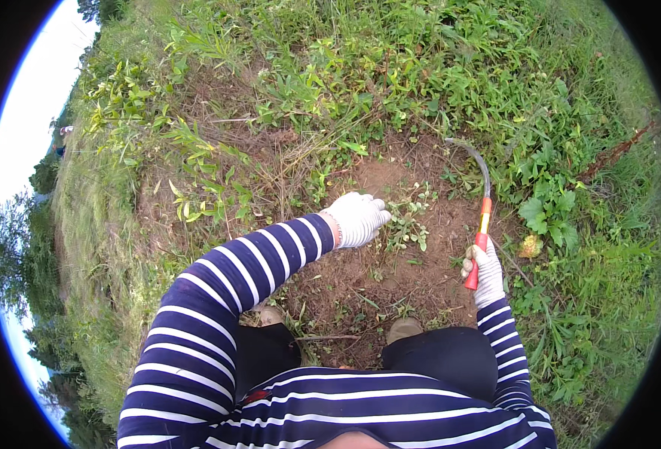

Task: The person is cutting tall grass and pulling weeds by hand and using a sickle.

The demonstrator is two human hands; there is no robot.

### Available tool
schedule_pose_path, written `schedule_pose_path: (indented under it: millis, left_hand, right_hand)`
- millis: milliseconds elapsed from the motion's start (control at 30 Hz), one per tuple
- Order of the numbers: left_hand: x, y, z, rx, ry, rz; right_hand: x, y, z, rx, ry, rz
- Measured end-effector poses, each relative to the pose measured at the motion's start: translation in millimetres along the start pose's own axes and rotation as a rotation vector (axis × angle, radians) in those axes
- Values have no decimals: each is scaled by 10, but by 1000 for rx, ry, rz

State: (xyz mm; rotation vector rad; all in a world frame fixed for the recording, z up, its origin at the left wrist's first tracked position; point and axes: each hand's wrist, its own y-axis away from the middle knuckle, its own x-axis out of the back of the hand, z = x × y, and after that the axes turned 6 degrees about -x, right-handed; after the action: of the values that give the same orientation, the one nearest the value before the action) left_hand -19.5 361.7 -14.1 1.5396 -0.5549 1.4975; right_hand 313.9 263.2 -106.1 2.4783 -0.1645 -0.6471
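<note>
My left hand (358, 219), in a white knitted glove, reaches over bare brown soil (383, 174). Its fingertips are at a small leafy plant (410, 221); whether they grip a stem cannot be told. My right hand (486, 270), gloved alike and soiled at the fingers, is closed around the red handle of a sickle (482, 241). The curved metal blade points away from me, its tip bending left over the edge of the green growth, apart from the left hand.
Dense weeds (364, 78) stand ahead and to the right, with a broad-leaved plant (549, 213) near the sickle. Dry stalks (285, 168) lie ahead of the left hand. A thin stick (327, 338) lies between my shoes. Trees (27, 252) stand far left.
</note>
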Motion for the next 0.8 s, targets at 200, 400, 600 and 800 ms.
schedule_pose_path:
  millis: [200,400,600,800]
  left_hand:
    - [-95,-693,-296,-52,-86,39]
    - [68,-875,-419,78,15,182]
    - [-418,-536,-322,145,256,253]
    - [-659,346,99,221,251,90]
  right_hand:
    - [-136,-339,26,33,119,5]
    - [-278,-546,209,-63,142,7]
    - [-257,-433,358,-56,150,17]
    - [305,302,264,77,757,229]
